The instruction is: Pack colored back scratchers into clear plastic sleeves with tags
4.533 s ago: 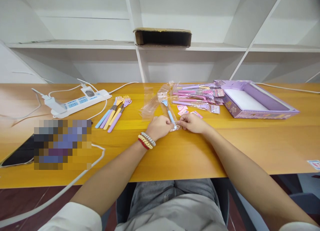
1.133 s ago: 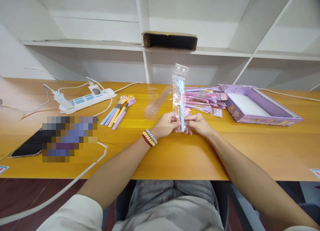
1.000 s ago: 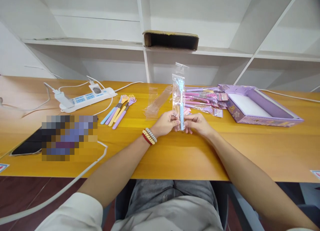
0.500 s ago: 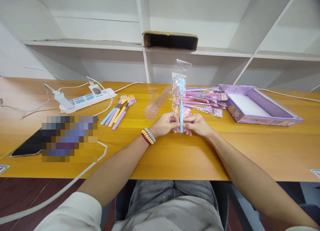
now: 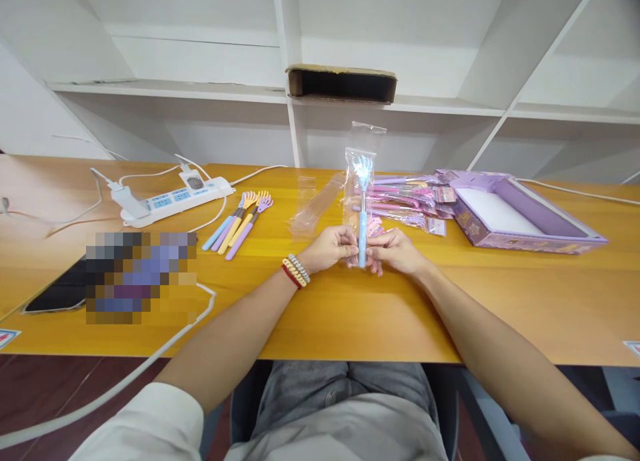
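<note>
A blue hand-shaped back scratcher (image 5: 363,238) stands upright inside a clear plastic bag (image 5: 353,156), its claw end toward the top. My left hand (image 5: 334,248) pinches the lower left side of the bag beside the blue handle. On the right side, my right hand (image 5: 395,249) pinches the lower part of the bag, its fingers partly behind the handle. Behind my right hand lie several bagged pink and purple scratchers (image 5: 410,198). Empty clear bags (image 5: 317,204) lie flat behind my left hand.
Unbagged scratchers (image 5: 240,228) lie at the left, near a white power strip (image 5: 180,200) with cables. A purple open box (image 5: 530,238) sits at the right. A cardboard box (image 5: 343,86) rests on the shelf. A black phone (image 5: 57,288) lies far left.
The bagged blue scratcher sits very slightly lower between my hands. Both hands keep nearly the same pinch, and the whole view has shifted slightly.
</note>
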{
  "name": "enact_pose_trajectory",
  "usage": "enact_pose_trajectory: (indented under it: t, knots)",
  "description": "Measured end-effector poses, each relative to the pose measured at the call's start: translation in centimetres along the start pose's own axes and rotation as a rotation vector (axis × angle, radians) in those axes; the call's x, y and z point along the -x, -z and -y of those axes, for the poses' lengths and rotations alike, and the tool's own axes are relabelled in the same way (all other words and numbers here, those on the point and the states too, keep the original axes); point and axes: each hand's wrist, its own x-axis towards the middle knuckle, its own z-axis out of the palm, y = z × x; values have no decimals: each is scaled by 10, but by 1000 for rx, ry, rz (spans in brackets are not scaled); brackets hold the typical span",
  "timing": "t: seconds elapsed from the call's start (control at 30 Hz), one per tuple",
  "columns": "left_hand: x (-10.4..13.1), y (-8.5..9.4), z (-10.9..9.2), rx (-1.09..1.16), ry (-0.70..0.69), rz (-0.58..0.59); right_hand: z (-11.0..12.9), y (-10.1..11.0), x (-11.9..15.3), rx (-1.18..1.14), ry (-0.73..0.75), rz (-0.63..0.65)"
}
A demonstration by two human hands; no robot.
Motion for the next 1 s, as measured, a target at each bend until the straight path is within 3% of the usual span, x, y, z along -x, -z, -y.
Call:
enact_pose_trajectory:
  t: [0.23,0.43,0.73,1.0]
  knots:
    - [-3,-7,-3,-17,-19,-112,-3,5,-4,-77,74,-51]
    - [-4,-7,-4,-45,2,-181,4,-3,-4,95,124,-118]
    - [-7,-5,-6,-118,-14,-333,0,-2,-10,36,123,-226]
    - [-4,-10,-11,-3,63,-232,5,4,-8,64,67,-187]
